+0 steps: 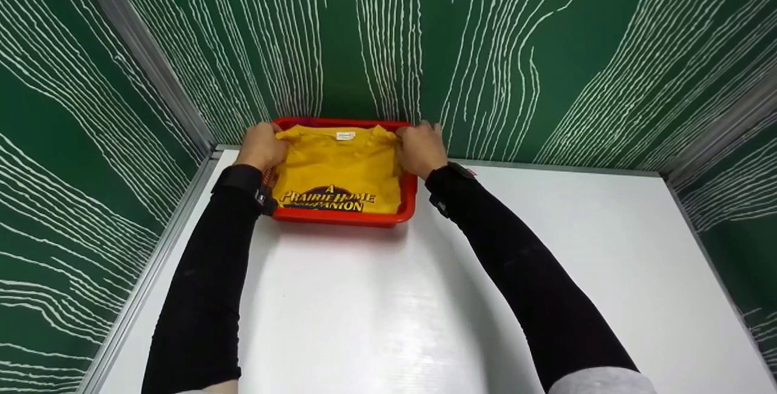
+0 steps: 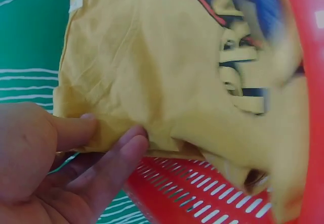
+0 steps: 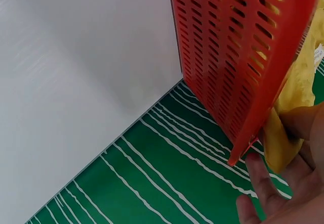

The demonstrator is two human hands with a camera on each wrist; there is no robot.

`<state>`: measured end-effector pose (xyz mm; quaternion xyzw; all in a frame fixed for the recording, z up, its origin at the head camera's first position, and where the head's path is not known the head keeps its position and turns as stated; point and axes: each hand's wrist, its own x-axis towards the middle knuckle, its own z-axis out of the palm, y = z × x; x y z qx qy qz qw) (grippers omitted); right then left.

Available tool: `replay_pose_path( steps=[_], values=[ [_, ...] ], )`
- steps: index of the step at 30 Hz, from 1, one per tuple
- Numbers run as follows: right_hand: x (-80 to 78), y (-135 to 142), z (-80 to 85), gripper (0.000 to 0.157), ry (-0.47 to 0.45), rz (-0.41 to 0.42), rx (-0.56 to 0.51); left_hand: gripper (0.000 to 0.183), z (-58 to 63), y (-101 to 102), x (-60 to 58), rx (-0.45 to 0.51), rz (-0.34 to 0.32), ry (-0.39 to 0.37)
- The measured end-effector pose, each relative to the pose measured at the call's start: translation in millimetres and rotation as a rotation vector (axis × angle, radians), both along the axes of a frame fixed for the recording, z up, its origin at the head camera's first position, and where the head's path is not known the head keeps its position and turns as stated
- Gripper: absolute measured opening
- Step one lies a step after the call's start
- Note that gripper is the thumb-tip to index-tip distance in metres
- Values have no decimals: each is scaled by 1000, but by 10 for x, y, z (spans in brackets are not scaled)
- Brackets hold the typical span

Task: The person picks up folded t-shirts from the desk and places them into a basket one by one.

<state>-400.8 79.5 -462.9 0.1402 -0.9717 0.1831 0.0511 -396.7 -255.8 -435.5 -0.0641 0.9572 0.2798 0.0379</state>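
Note:
A folded yellow T-shirt [image 1: 340, 166] with "A Prairie Home Companion" lettering lies in a red plastic basket [image 1: 340, 217], its white neck label toward the back wall. At the shirt's back left corner my left hand [image 1: 262, 146] pinches the cloth between thumb and fingers; the left wrist view shows this fold [image 2: 116, 133] close up. My right hand [image 1: 423, 148] grips the back right corner of the shirt beside the basket rim. In the right wrist view, yellow cloth [image 3: 283, 138] sits between the thumb and fingers, with other fingers spread below the rim.
The basket, with slotted sides, stands against a green wall [image 1: 443, 48] with white wavy lines. Under it is a white tabletop [image 1: 576, 248]. Metal strips [image 1: 152, 266] edge the table on the left, and another green panel [image 1: 48, 200] rises there.

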Motion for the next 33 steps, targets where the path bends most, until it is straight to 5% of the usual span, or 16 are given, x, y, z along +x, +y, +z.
replay_pose_path(
  steps=[11,14,17,21,26,33],
  values=[
    [23,-16,-67,31,177,-8,0,48,-112,69,11,14,9,94],
    [95,-44,-57,27,171,104,41,41,-133,173,52,-29,-68,74],
    [161,-76,-53,23,108,196,151,39,-165,308,75,-58,-182,-31],
    [184,-120,-80,32,37,188,350,48,-221,430,67,-96,-275,-166],
    [148,-151,-158,44,29,125,447,56,-276,430,53,-179,-351,-165],
    [256,-233,-78,35,70,179,344,49,-222,384,247,-188,-386,-96]
  ],
)
